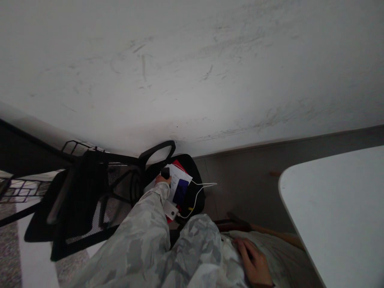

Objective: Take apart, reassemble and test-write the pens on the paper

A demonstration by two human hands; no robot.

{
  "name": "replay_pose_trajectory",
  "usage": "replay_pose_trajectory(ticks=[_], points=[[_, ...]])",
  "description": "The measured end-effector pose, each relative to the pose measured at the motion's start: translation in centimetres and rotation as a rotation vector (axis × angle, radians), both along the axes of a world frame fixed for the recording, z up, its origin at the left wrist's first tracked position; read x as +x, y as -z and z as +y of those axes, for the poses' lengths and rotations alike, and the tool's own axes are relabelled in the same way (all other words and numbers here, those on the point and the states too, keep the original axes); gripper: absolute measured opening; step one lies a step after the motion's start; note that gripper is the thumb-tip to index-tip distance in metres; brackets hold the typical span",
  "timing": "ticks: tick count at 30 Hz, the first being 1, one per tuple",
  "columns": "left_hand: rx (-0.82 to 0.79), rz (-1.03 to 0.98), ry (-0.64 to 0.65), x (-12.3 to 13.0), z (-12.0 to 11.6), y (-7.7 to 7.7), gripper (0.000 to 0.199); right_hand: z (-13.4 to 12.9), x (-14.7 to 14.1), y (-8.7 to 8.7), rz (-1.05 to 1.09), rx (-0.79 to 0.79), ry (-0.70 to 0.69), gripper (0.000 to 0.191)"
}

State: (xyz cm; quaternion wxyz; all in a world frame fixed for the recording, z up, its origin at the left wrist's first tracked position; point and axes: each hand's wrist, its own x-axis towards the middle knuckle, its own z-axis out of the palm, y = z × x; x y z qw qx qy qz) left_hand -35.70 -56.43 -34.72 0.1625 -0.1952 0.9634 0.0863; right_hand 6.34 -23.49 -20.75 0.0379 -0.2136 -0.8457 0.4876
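Observation:
My left hand (163, 179) reaches down to a black chair seat (196, 168) near the wall, its fingers closed round a small black object (165, 173). Under and beside it lie white papers (177, 174) and a red item (177, 163). A dark blue phone-like rectangle (181, 191) rests on the papers. Nearer to me is a white power bank (171, 210) with a white cable (196, 196) looping off to the right. My right hand (253, 260) rests near my lap, fingers loosely bent; nothing shows in it.
A black mesh-backed chair (112, 208) stands at the left, with a wire basket (21, 190) beyond it. A scuffed white wall (180, 80) rises ahead. At the right is a white tabletop (342, 208) with a rounded corner.

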Motion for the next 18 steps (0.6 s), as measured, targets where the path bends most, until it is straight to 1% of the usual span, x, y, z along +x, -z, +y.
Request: replay_pose_trajectory(ticks=[4,8,14,16,18], points=[[0.061,0.016,0.013,-0.5,-0.2,0.9,0.042,0.1,-0.3,-0.5,-0.019,-0.009,-0.009,0.061],[0.123,0.018,0.007,-1.0,-0.2,1.2,0.043,0.2,-0.4,-0.7,-0.021,-0.025,-0.031,0.061],[0.253,0.014,-0.009,-1.7,-0.5,0.9,0.044,0.3,-0.3,-0.7,-0.023,-0.012,-0.025,0.059],[0.330,0.012,0.010,-1.8,-1.0,0.7,0.044,0.2,-0.4,-0.9,-0.022,-0.008,-0.019,0.060],[0.439,0.007,0.059,-1.6,-1.8,0.3,0.044,0.2,-0.5,-1.1,-0.018,-0.002,-0.009,0.061]])
